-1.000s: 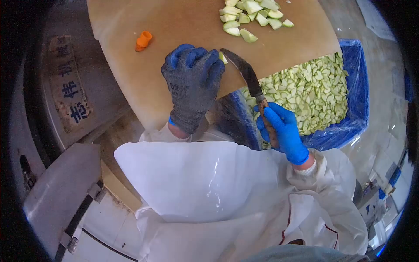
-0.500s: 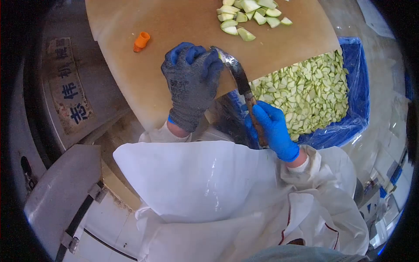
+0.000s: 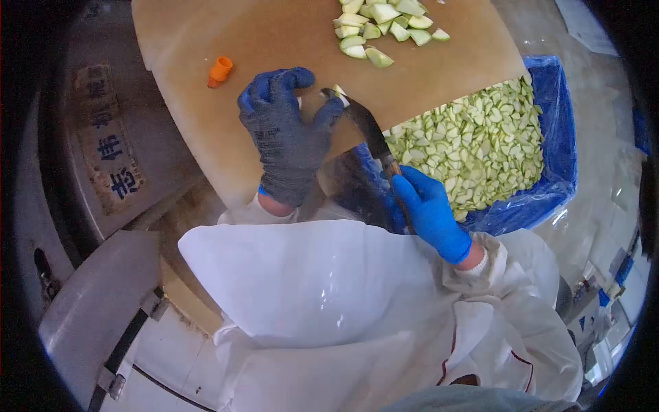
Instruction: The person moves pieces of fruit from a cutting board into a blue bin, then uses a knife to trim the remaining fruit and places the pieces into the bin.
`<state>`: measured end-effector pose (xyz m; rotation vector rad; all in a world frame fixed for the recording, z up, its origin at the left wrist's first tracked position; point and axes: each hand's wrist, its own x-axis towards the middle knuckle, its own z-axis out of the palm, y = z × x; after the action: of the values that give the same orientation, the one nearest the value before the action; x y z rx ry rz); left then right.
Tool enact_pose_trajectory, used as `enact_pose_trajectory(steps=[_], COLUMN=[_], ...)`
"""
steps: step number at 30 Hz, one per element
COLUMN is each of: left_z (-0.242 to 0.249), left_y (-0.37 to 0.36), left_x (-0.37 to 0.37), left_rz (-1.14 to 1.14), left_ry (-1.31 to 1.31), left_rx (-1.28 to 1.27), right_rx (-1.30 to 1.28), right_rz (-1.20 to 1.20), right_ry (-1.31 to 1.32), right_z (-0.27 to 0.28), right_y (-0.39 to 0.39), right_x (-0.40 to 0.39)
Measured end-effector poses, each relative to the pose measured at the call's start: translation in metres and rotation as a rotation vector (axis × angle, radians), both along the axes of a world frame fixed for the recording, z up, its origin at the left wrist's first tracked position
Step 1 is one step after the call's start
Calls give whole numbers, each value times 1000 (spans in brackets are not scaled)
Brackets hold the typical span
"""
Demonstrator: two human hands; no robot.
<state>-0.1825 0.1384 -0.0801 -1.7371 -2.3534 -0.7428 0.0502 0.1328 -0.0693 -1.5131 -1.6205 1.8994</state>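
My right hand (image 3: 431, 211), in a blue glove, is closed round the wooden handle of a curved knife (image 3: 373, 137). The dark blade points up and left over the edge of the tan cutting board (image 3: 412, 89). At its tip is a pale green-edged piece (image 3: 340, 95), beside my left thumb. My left hand (image 3: 283, 130), in a grey and blue coated glove, is over the board with thumb and fingers apart. A small pale bit shows by its fingers. Cut green-skinned pieces (image 3: 384, 24) lie at the far side of the board.
A blue crate (image 3: 557, 130) lined with clear plastic holds many small cut pieces (image 3: 480, 144), right of the board. An orange tube-shaped object (image 3: 220, 71) lies on the board's left part. Metal machinery (image 3: 130, 165) with lettering stands at the left.
My left hand has shifted slightly left and its fingers have spread away from the blade. The knife has tilted and dropped a little, and a pale piece now shows at its tip.
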Motion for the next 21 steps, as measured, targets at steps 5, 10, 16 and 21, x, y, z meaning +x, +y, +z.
enact_pose_trajectory(steps=[5,10,16,21], left_z=[15,18,14,4], left_y=[-12,-36,-33,-23], left_x=[-11,-29,-32,-21], left_rz=[-78,-39,-42,-230], left_ry=[-75,-79,65,82], left_rx=[9,79,-73,-161], right_rx=[95,76,115,115], right_rz=[106,-29,131,316], right_ry=[-79,-56,-81,-192], right_z=[7,6,18,50], right_y=[7,9,53,85], right_x=[6,49,20,57])
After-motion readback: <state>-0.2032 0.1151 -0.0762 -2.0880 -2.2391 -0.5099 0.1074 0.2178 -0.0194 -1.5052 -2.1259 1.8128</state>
